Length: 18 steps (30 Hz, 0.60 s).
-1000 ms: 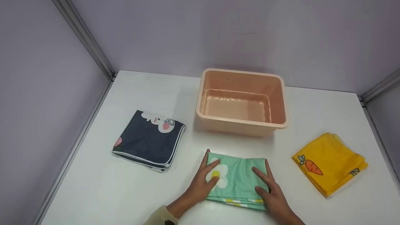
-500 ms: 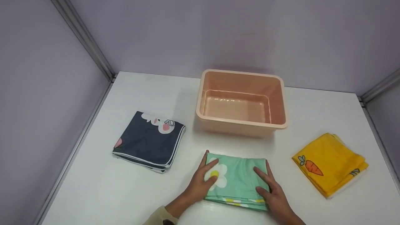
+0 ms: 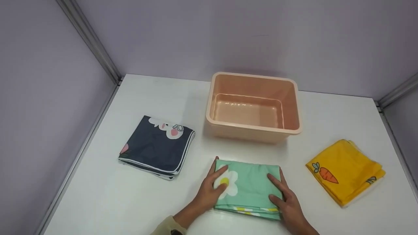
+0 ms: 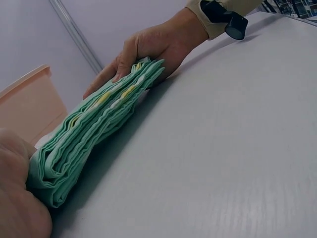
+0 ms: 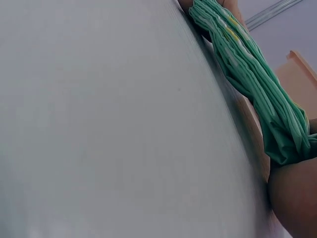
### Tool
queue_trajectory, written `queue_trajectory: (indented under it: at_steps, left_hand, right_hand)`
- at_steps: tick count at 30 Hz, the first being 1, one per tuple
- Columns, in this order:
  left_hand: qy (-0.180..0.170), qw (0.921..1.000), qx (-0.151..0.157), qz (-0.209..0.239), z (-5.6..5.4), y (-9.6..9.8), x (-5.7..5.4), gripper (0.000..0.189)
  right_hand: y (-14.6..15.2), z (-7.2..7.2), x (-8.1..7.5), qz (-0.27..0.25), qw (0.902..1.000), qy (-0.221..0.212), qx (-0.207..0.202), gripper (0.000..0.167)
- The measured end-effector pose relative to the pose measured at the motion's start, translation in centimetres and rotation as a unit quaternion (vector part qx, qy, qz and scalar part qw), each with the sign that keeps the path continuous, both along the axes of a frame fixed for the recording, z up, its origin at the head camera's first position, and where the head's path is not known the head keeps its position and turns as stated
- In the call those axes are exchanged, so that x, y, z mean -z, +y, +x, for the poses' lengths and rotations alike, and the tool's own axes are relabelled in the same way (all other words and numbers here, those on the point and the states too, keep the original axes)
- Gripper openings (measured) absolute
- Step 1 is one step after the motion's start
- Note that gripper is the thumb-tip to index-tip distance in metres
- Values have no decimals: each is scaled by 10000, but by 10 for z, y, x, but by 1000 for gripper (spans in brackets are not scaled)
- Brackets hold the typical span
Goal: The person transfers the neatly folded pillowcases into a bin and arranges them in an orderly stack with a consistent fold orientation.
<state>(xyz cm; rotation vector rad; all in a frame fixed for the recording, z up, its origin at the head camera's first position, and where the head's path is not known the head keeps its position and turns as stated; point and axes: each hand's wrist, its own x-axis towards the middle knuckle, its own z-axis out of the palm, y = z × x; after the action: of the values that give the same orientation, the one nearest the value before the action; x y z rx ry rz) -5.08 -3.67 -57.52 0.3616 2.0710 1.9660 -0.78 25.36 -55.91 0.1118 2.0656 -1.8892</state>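
A folded mint-green cloth [image 3: 251, 182] with a white daisy print lies at the front middle of the table. My left hand [image 3: 209, 191] grips its left side, thumb and forefinger on top. On the right side my right hand [image 3: 289, 204] holds it the same way, other fingers at the edge. The left wrist view shows the green cloth's [image 4: 94, 124] many stacked layers between both hands. From the right wrist view, fingers reach beneath the green cloth [image 5: 252, 84], which looks slightly raised off the table at that side.
Behind the green cloth stands an empty peach plastic bin [image 3: 253, 127]. A folded navy cloth [image 3: 156, 147] with white trim lies to the left, and a folded yellow cloth [image 3: 349, 169] with carrot prints to the right. Walls [image 3: 248, 36] enclose the white table [image 3: 98, 195].
Both hands keep their hold. They have moved slightly apart, and the green cloth's top looks a little wider and smoother. The bin and the other cloths stay put.
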Motion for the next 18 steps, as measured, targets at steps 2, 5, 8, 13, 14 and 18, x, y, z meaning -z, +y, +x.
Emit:
queue_trajectory:
  at_steps: [2, 5, 8, 13, 14, 18]
  left_hand:
    - [-20, 10000, 23, 6, 0, 0, -1, 61]
    - [-51, 10000, 36, 9, -1, 0, -2, 61]
    - [-85, 10000, 48, -12, -1, 0, -3, 61]
    - [-145, 9999, 61, 62, -2, 0, -2, 61]
    - [-144, 9998, 68, 100, -2, 0, -2, 61]
    - [-69, 9995, 88, 309, -2, 0, -2, 60]
  right_hand:
    - [0, 0, -1, -29, 10000, -29, 4, 64]
    - [1, 0, -1, -7, 10000, -11, -17, 65]
    - [1, 1, 0, 67, 10000, 47, -24, 64]
    - [0, 0, 0, 129, 9996, 237, -44, 63]
    - [0, 0, -1, 147, 9993, 327, -47, 63]
    - [0, 0, -4, 196, 9984, 533, -62, 63]
